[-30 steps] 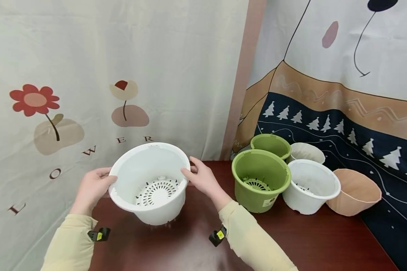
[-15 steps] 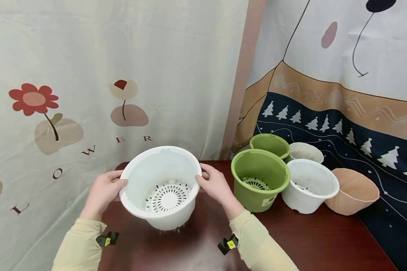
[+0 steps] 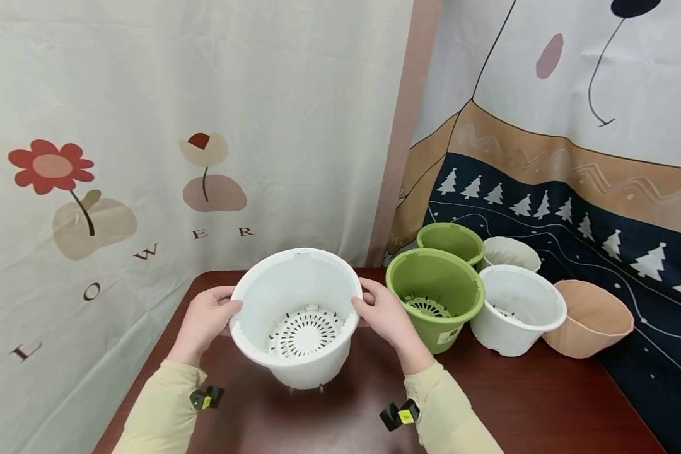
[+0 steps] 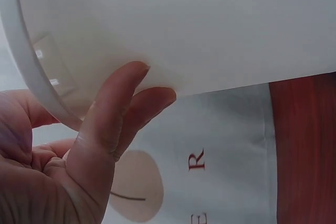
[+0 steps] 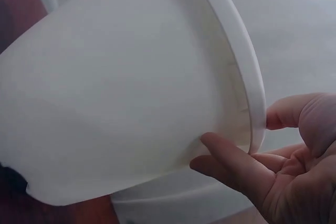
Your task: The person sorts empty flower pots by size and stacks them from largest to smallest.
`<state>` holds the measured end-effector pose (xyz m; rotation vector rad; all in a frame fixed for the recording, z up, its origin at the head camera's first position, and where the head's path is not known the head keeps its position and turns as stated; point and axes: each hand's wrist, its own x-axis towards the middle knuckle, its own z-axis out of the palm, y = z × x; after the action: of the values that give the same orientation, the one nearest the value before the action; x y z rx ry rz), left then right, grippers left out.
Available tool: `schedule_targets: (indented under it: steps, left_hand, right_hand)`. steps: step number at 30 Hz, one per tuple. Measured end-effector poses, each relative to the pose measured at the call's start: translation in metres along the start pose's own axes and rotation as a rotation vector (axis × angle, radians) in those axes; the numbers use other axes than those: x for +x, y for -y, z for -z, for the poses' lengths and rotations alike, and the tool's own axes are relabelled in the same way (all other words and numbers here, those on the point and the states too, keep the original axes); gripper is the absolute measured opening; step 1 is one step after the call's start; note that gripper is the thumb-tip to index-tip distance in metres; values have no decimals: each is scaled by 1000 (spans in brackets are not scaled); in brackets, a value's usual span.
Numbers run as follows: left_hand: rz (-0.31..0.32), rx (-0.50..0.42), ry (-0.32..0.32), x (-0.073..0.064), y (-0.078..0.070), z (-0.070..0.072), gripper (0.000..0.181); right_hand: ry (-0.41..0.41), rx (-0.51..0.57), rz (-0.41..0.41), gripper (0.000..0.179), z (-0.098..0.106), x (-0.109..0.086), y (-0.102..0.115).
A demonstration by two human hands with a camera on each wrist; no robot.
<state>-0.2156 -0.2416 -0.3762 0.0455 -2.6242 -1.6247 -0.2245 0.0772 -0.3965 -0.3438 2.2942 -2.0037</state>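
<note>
A large white plastic flower pot (image 3: 295,277) with a slotted drainage bottom is held tilted over the table, its opening facing me. My left hand (image 3: 207,318) pinches its rim on the left, thumb over the edge. On the opposite side my right hand (image 3: 387,315) grips the rim the same way. In the left wrist view, fingers (image 4: 113,103) lie against the pot's outer wall under the rim. The right wrist view likewise has fingers (image 5: 231,161) pressed below the lip of the pot (image 5: 121,87).
To the right stand a green pot (image 3: 431,284) with a label, a second green pot (image 3: 451,243) behind it, a smaller white pot (image 3: 519,309), a cream pot (image 3: 512,253) and a peach pot (image 3: 593,321). Printed curtains (image 3: 295,126) hang behind the dark red table (image 3: 250,422).
Both hands have carried the white flower pot to the right and slightly nearer, toward the green pots. The grip on the rim stays the same, and the other pots have not moved.
</note>
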Motion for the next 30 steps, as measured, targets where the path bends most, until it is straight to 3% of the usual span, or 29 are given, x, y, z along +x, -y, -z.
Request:
schedule_targets:
  steps: [6,15,30]
  left_hand:
    - [3,-48,21,6,-1,-15,37]
    - [21,-48,39,15,-3,-33,37]
    - [21,-97,72,18,-6,-50,35]
  right_hand:
    - [-32,0,-30,45,11,-5,-3]
    - [-56,8,-41,45,26,-10,-7]
    - [-89,-18,-83,47,40,-16,-11]
